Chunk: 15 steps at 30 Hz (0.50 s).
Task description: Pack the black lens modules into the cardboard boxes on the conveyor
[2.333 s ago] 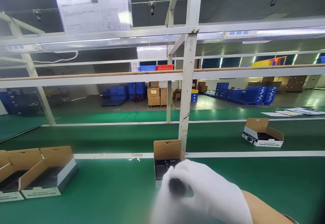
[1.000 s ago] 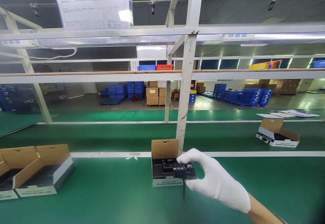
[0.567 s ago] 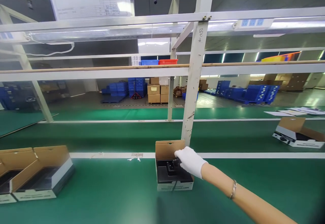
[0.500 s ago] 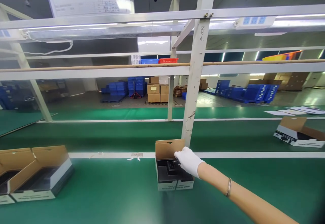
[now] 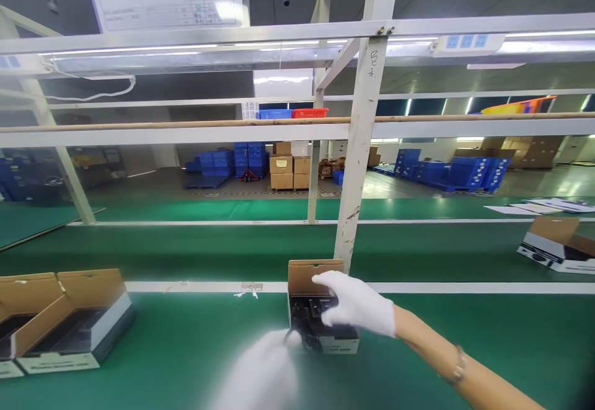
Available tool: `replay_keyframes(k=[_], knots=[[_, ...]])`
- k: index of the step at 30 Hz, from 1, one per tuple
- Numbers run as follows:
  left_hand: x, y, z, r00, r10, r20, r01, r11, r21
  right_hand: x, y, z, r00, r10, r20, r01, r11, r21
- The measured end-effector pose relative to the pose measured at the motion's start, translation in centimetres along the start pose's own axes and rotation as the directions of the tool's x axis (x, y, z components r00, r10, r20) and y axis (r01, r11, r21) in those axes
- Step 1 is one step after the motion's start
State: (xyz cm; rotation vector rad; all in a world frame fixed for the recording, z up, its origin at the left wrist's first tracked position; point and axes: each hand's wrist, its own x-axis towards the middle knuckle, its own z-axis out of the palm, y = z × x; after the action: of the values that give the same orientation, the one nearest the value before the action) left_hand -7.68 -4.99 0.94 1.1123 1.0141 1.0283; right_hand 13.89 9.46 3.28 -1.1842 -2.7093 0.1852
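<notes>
An open cardboard box [image 5: 344, 346] with a raised brown lid flap stands in front of me, lined with black inside. My left hand [image 5: 263, 369], white-gloved and smeared by motion, is at its front left corner. From those fingertips a dark, blurred black cable [image 5: 307, 326] runs over the front of the box. My right hand [image 5: 356, 301], also gloved, hovers over the right side of the box with thumb and fingers apart and nothing between them. Part of the box's inside is hidden behind the right hand and the cable.
Two similar open boxes [image 5: 60, 360] sit side by side at the left on the green surface. Another open box [image 5: 558, 245] is on the far green strip at right, near loose papers [image 5: 539, 206]. A white upright post [image 5: 356, 168] rises just behind the middle box.
My left hand has come into view from below, with the black cable at its fingertips. My right hand has opened and shifted slightly right. The far right box has moved further right.
</notes>
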Motion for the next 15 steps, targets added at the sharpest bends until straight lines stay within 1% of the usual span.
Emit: replay_keyframes(k=[1,2,4,5,6,7,8,9,10,11,12,13,14,15], knots=[[0.3,0.6,0.2,1.000,0.018,0.004,-0.018,1.000,0.004,-1.0,-1.3,-1.2,0.997,-0.045,-0.063,0.051,0.994,0.101],[0.6,1.3,0.4,0.999,0.031,0.014,-0.031,0.999,0.011,-1.8,-2.6,-2.1,0.991,-0.089,-0.102,0.104,0.984,0.147],[1.4,2.8,0.6,0.997,0.048,0.068,-0.053,0.996,0.074,-3.0,-4.5,-3.3,0.982,-0.136,-0.128,0.154,0.979,0.136],[2.0,3.5,0.5,0.995,0.055,0.085,-0.067,0.985,0.156,-3.4,-4.9,-3.6,0.983,-0.113,-0.147,0.135,0.980,0.144],[2.8,4.1,0.3,0.995,0.073,0.074,-0.090,0.959,0.268,-3.5,-5.0,-3.8,0.984,-0.062,-0.170,0.092,0.980,0.179],[3.8,4.6,0.0,0.993,0.115,0.028,-0.116,0.912,0.394,-3.5,-4.7,-3.8,0.983,0.010,-0.181,0.035,0.969,0.245],[5.1,4.9,-0.2,0.983,0.178,-0.042,-0.132,0.851,0.508,-3.4,-4.2,-3.7,0.982,0.082,-0.172,-0.021,0.944,0.329],[6.4,5.1,-0.4,0.962,0.248,-0.112,-0.137,0.795,0.590,-3.2,-3.6,-3.5,0.980,0.136,-0.146,-0.066,0.911,0.408],[7.8,5.1,-0.5,0.939,0.302,-0.163,-0.137,0.767,0.627,-2.9,-2.8,-3.2,0.979,0.165,-0.119,-0.093,0.882,0.463],[9.2,5.0,-0.5,0.941,0.300,-0.160,-0.142,0.774,0.617,-2.7,-2.2,-2.9,0.981,0.168,-0.099,-0.099,0.866,0.491],[10.3,4.8,-0.3,0.959,0.264,-0.108,-0.152,0.795,0.587,-2.4,-1.6,-2.6,0.984,0.150,-0.101,-0.082,0.867,0.491],[11.3,4.6,0.1,0.979,0.202,-0.023,-0.156,0.822,0.548,-2.1,-1.1,-2.2,0.985,0.116,-0.125,-0.045,0.886,0.461],[11.9,4.4,0.4,0.988,0.138,0.075,-0.156,0.845,0.512,-1.9,-0.6,-1.9,0.985,0.076,-0.157,-0.006,0.916,0.402],[12.3,4.3,0.7,0.982,0.090,0.164,-0.161,0.856,0.491,-1.8,-0.3,-1.6,0.983,0.040,-0.178,0.020,0.946,0.324]])
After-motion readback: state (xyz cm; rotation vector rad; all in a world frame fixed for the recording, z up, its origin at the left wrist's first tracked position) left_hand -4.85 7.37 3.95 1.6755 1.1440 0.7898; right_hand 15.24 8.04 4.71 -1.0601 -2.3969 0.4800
